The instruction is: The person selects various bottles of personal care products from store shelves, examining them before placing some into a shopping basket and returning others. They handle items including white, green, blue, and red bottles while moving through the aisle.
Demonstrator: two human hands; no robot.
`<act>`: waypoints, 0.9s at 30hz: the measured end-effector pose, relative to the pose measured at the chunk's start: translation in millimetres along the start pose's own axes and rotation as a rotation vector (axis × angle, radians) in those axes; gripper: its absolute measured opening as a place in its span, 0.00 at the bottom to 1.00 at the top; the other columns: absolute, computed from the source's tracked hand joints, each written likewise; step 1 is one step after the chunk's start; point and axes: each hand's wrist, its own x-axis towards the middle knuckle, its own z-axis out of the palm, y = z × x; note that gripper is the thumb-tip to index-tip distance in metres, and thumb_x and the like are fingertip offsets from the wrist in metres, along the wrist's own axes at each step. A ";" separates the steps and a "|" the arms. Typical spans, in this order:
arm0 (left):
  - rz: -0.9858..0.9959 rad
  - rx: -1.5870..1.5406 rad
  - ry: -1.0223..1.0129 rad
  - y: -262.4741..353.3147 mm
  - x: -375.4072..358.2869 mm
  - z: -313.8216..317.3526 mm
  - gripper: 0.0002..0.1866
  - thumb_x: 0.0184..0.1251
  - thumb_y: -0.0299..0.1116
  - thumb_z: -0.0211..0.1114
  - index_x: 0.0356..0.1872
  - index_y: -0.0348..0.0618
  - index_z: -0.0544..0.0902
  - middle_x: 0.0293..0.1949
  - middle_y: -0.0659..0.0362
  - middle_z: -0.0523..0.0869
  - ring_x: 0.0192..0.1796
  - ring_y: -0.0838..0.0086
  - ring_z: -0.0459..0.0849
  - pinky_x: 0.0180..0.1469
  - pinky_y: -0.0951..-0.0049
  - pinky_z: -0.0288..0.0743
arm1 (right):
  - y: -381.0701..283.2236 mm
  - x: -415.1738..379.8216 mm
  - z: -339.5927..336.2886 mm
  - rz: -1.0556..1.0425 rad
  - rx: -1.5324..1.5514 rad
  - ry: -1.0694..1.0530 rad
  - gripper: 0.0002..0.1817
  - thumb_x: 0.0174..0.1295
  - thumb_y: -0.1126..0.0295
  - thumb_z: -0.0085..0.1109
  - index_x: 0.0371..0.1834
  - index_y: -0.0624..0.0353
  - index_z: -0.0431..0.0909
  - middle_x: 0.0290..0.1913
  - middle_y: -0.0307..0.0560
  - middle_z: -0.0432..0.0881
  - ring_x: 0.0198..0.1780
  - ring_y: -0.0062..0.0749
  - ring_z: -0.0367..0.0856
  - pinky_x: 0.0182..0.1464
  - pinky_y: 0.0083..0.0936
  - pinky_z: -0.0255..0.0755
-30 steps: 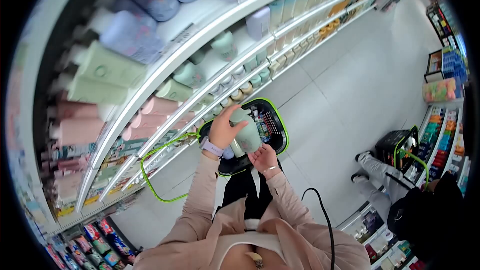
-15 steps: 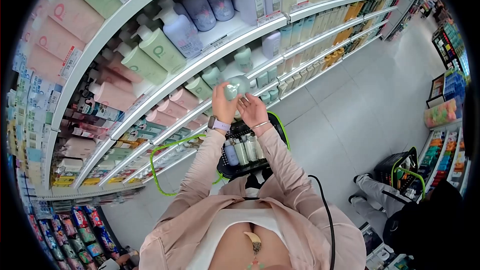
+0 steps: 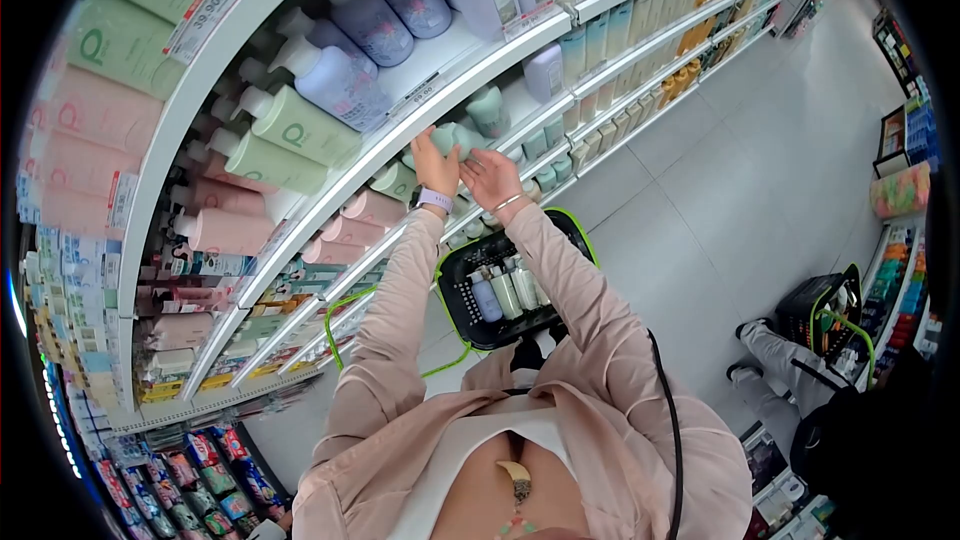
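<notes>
A pale green rounded bottle (image 3: 459, 138) is at the front of the second shelf down, its lower part hidden by my fingers. My left hand (image 3: 435, 164), with a watch on its wrist, is closed around the bottle's near side. Close beside it on the right, my right hand (image 3: 491, 178) has its palm up and fingers stretched toward the bottle. A similar green jar-like bottle (image 3: 488, 112) stands just behind. Below my hands, a black basket (image 3: 452, 292) with a green rim holds several bottles, among them a purple bottle (image 3: 485, 299).
On the upper shelf, purple pump bottles (image 3: 370, 22) and green pump bottles (image 3: 305, 127) stand behind the white shelf edge (image 3: 420, 105). Pink bottles (image 3: 228, 230) fill the left side. A person in grey trousers (image 3: 775, 365) is at the right, near another basket (image 3: 815, 310).
Both hands have reached forward to the shelf with the green bottle, which was held out in front of it. The view has shifted, showing more of the basket.
</notes>
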 end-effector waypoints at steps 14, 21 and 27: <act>-0.021 0.254 -0.092 -41.4 32.6 59.5 0.23 0.48 0.32 0.62 0.45 0.31 0.70 0.41 0.38 0.74 0.45 0.46 0.71 0.49 0.57 0.63 | -46.8 35.7 -21.5 0.185 -0.174 0.018 0.17 0.55 0.70 0.47 0.45 0.68 0.61 0.50 0.58 0.65 0.55 0.45 0.63 0.57 0.35 0.61; -0.092 0.401 -0.166 -50.0 57.7 68.6 0.20 0.58 0.43 0.51 0.44 0.38 0.73 0.47 0.42 0.72 0.47 0.50 0.72 0.47 0.57 0.66 | -79.5 -30.3 -87.2 0.171 -0.257 0.074 0.26 0.58 0.65 0.44 0.57 0.68 0.54 0.57 0.58 0.60 0.59 0.46 0.60 0.58 0.35 0.59; -0.135 0.330 -0.206 -33.0 67.6 52.2 0.17 0.55 0.39 0.54 0.44 0.41 0.75 0.45 0.44 0.75 0.47 0.49 0.73 0.50 0.58 0.64 | -62.8 -148.2 -190.5 0.213 -0.276 0.499 0.25 0.56 0.62 0.45 0.57 0.59 0.57 0.55 0.51 0.65 0.55 0.42 0.65 0.57 0.36 0.60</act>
